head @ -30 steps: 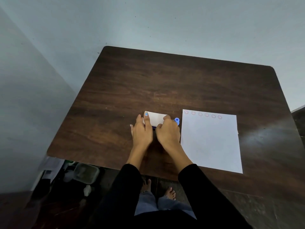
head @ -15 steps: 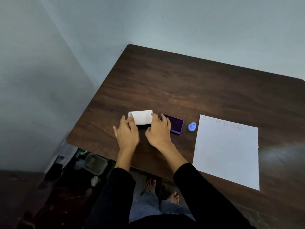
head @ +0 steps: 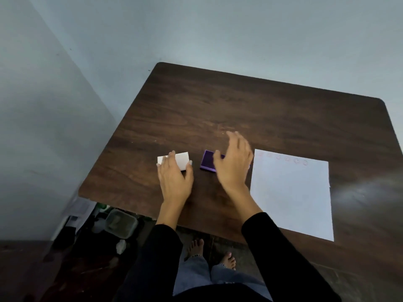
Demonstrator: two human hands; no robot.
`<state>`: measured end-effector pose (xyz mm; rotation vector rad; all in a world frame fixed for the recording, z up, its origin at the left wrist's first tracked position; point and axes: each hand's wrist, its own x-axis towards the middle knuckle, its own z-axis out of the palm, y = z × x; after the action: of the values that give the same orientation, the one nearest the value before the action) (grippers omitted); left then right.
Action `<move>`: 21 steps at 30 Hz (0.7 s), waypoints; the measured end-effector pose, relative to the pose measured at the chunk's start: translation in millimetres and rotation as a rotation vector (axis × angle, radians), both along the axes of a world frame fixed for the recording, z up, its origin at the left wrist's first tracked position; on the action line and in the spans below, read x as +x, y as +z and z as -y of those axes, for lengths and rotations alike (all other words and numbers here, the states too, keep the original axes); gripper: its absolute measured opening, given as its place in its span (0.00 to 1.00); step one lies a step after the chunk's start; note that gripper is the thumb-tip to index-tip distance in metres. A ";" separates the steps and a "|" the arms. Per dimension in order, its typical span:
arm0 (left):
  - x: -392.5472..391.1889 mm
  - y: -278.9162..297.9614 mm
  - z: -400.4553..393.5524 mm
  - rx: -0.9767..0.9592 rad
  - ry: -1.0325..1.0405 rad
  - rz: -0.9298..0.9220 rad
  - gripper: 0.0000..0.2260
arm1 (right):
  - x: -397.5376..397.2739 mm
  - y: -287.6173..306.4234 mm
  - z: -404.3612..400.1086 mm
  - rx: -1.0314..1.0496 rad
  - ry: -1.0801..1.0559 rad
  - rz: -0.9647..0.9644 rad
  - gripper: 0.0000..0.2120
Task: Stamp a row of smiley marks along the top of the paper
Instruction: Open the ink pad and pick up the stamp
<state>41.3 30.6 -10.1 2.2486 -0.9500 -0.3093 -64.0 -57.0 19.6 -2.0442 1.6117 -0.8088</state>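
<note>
Right hand [head: 234,164] lifted off the ink pad [head: 208,164] w/ fingers spread, empty; left hand [head: 174,179] presses white lid [head: 178,162]. Six smileys on paper [head: 290,192], row approx half done.

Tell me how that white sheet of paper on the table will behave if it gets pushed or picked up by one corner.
The paper lies thin and flat on the table, so it is probably light and would sag if lifted by a corner. The tabletop looks smooth, and nothing weighs the sheet down, so a push would likely slide it rather than crease it. The right hand is beside it, not on it.
</note>
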 end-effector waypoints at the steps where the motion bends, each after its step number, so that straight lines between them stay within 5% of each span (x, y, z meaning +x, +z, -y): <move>1: -6.4 1.2 5.9 -0.008 -0.065 0.005 0.26 | -13.6 -0.5 8.4 0.010 -0.079 -0.003 0.26; 6: -38.7 0.3 30.5 0.008 -0.319 0.019 0.24 | -53.2 -14.5 24.5 0.281 -0.169 -0.094 0.22; 11: -60.6 -0.6 46.9 0.003 -0.446 0.044 0.23 | -58.6 -20.5 24.8 0.320 -0.166 -0.072 0.08; 17: -67.2 2.9 67.7 0.028 -0.512 0.056 0.20 | -65.5 -10.4 32.4 0.398 -0.172 0.358 0.13; 21: -68.1 8.0 78.4 0.016 -0.504 0.029 0.12 | -65.0 -10.1 35.5 0.470 -0.202 0.449 0.13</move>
<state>-26.8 -47.9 -2.1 2.0029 -1.5293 -0.5050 -129.0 -92.6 9.5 -1.2858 1.5725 -0.7931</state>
